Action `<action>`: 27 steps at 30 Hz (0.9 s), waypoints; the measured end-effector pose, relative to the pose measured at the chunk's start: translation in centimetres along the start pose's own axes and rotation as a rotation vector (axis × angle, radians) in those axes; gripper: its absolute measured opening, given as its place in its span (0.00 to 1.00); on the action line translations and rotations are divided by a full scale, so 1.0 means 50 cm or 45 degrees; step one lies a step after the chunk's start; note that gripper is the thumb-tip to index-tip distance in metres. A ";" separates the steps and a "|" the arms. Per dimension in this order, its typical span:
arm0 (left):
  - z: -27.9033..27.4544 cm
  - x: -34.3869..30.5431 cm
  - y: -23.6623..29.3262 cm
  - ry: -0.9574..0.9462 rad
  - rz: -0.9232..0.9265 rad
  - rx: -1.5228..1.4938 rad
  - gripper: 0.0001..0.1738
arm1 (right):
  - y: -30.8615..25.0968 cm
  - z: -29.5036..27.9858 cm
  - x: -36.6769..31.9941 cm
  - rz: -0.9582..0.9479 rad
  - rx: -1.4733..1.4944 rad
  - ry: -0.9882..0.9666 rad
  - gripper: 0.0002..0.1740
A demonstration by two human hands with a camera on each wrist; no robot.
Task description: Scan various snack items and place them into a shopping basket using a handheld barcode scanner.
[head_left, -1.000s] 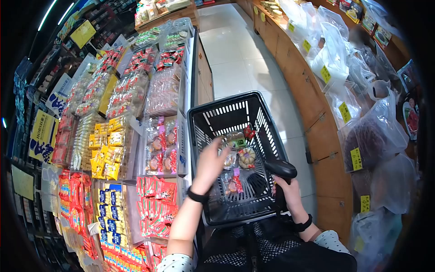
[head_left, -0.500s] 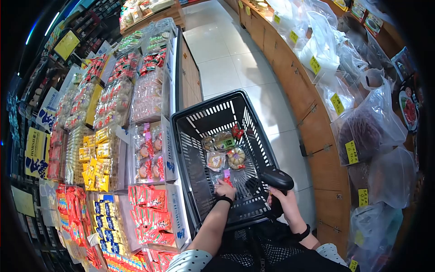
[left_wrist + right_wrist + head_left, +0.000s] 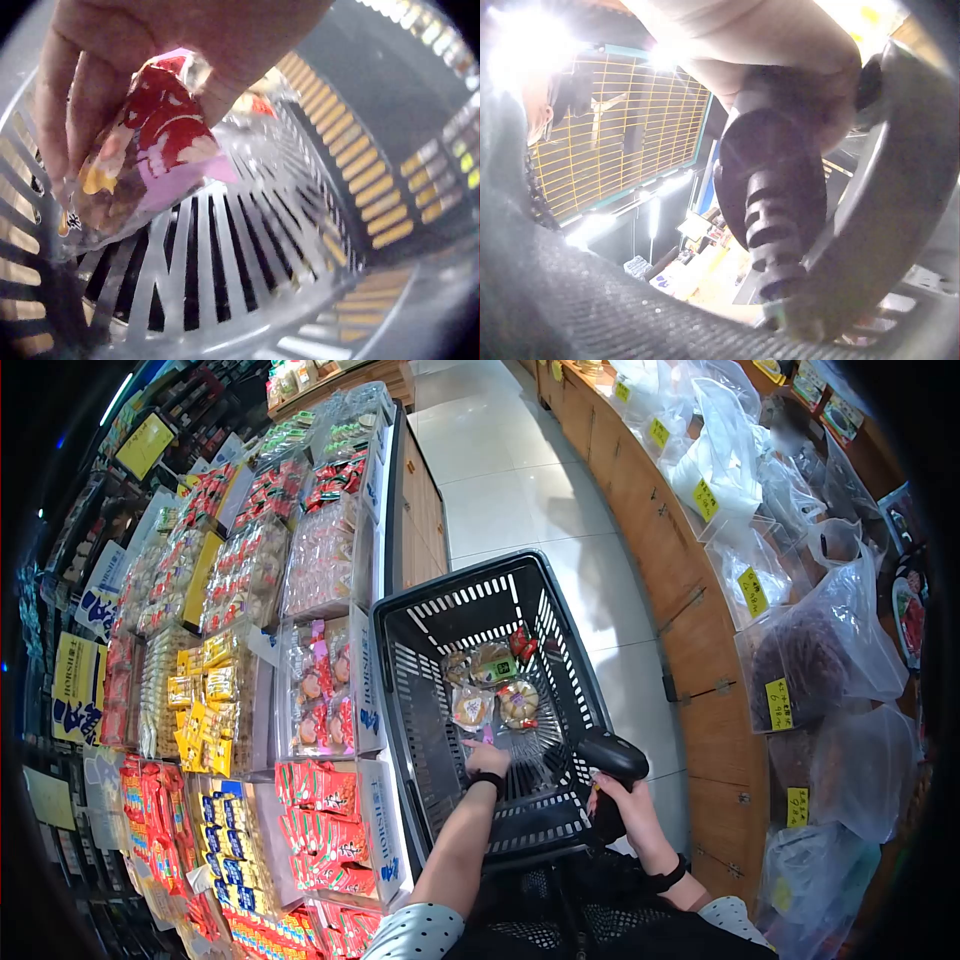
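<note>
In the head view my left hand [image 3: 487,760] reaches down into a black shopping basket [image 3: 470,624], at its near left part. The left wrist view shows its fingers and thumb gripping a clear packet [image 3: 161,142] with red and purple print, above the slotted basket floor. Farther inside lie a wrapped ridged bun [image 3: 519,703], a clear packet with a round item [image 3: 472,707], a green-labelled packet [image 3: 492,664] and a small red packet [image 3: 522,644]. My right hand [image 3: 637,815] holds the black handle [image 3: 615,757] at the basket's right side; the right wrist view shows this grip from below.
Along the left stands a snack display with clear bins of red packets [image 3: 325,840], yellow packets [image 3: 208,705] and pink-topped packets [image 3: 322,690]. Wooden cabinets [image 3: 690,660] bearing plastic-covered goods [image 3: 800,670] line the right. A tiled aisle [image 3: 520,500] runs ahead between them.
From over the basket's left side, my left hand has dropped inside to the red and purple packet and gripped it. The basket has shifted left in view. My right hand stays on the handle.
</note>
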State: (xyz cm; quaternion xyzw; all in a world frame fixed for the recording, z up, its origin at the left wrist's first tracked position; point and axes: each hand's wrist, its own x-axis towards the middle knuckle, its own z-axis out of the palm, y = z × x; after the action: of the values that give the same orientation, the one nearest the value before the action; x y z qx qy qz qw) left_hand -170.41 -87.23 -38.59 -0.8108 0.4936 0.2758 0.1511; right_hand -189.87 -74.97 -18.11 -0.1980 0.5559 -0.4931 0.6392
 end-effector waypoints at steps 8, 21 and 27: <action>-0.210 -0.015 -0.080 -0.792 0.095 -1.574 0.04 | -0.014 0.020 0.011 -0.012 -0.101 -0.045 0.11; -0.232 -0.318 -0.146 -0.961 0.888 -2.808 0.19 | -0.019 0.105 -0.029 -0.094 -0.158 -0.620 0.06; -0.237 -0.369 -0.161 -1.771 1.151 -2.791 0.18 | 0.012 0.130 -0.025 -0.071 -0.184 -0.518 0.07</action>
State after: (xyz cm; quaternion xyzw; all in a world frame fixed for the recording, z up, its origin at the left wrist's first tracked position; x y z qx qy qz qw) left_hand -166.42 -76.36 -18.31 0.0198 0.0672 0.8910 -0.4486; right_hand -183.63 -75.58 -15.97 -0.3540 0.4438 -0.4195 0.7083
